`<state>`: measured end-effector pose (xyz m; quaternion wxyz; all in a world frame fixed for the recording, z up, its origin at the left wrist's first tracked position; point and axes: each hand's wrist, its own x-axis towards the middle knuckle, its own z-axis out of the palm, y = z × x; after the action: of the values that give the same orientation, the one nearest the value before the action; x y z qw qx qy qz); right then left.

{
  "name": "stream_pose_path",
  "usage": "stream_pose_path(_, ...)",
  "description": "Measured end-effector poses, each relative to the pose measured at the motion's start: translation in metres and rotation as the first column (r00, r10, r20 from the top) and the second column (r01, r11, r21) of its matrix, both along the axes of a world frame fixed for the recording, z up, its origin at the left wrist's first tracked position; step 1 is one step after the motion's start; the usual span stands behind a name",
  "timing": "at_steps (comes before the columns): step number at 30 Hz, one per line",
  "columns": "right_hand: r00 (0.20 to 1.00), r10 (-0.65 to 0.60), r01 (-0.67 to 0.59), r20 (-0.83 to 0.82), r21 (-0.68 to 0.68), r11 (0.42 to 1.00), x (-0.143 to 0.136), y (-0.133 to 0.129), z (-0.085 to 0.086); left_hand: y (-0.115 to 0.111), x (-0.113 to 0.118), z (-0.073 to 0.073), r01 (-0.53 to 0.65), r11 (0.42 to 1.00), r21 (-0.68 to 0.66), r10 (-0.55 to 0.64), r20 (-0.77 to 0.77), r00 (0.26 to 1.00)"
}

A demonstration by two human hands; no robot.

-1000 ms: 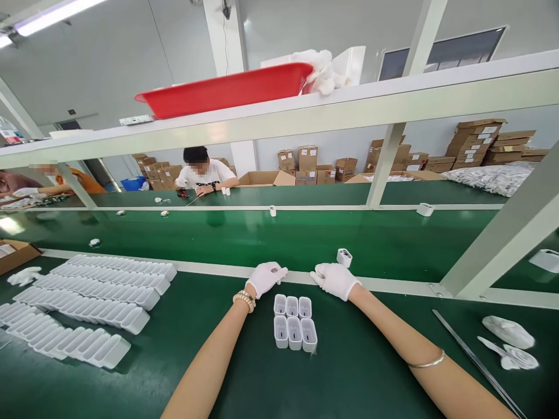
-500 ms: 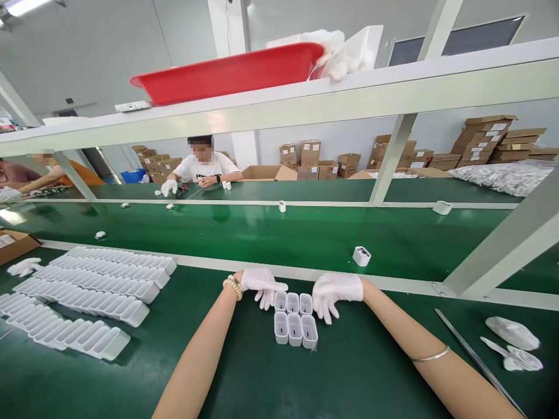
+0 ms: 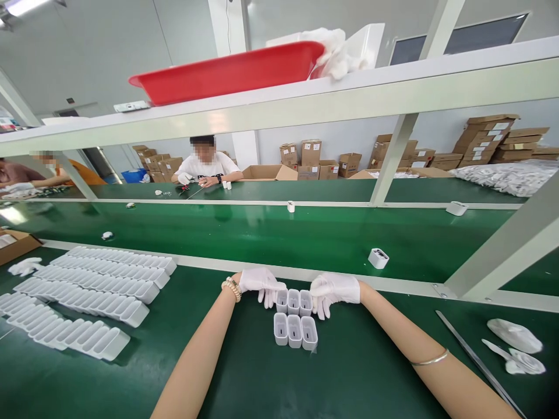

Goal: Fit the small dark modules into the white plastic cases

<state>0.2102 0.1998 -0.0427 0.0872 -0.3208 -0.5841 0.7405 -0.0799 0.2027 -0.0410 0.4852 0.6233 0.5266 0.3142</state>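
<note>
Two short rows of white open boxes stand on the green table in front of me, a back row (image 3: pixel 294 302) and a front row (image 3: pixel 295 331), with a narrow gap between them. My left hand (image 3: pixel 263 285), in a white glove, touches the left end of the back row. At that row's right end is my right hand (image 3: pixel 328 293), also gloved, its fingers against the end box. Together the two hands grip the back row from both sides. Neither hand touches the front row.
Rows of white boxes (image 3: pixel 105 270) lie at the left. A metal strip (image 3: pixel 476 358) and white wrapped items (image 3: pixel 514 336) are at the right. Beyond the table edge, a green belt (image 3: pixel 244 233) carries small white parts (image 3: pixel 378 258). A person (image 3: pixel 207 163) sits across.
My hands have closed in on the back row, which now stands slightly apart from the front row. Parts on the belt have moved right. The person across has drawn one hand in.
</note>
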Motion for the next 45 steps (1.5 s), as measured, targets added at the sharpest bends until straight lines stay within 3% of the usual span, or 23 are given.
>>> stream_pose_path(11, 0.977, -0.2, 0.199, -0.072, -0.012, 0.98, 0.001, 0.007, -0.015, 0.008, 0.015, 0.0, 0.156, 0.952, -0.264, -0.162, -0.004, 0.987)
stream_pose_path(20, 0.935, -0.325, 0.328, -0.143, -0.004, 0.945, -0.002, 0.009, -0.013, 0.014, 0.026, 0.01, 0.303, 0.918, -0.257, -0.269, 0.16, 0.95)
stream_pose_path(36, 0.811, -0.536, 0.55, -0.233, -0.009, 0.835, -0.006, 0.018, -0.025, 0.021, 0.029, -0.004, 0.252, 0.95, -0.186, -0.189, 0.3, 0.935)
stream_pose_path(45, 0.765, -0.592, 0.636, -0.256, 0.148, 0.758, -0.011, 0.018, -0.036, 0.019, 0.035, -0.009, 0.176, 0.976, -0.126, -0.135, 0.284, 0.949)
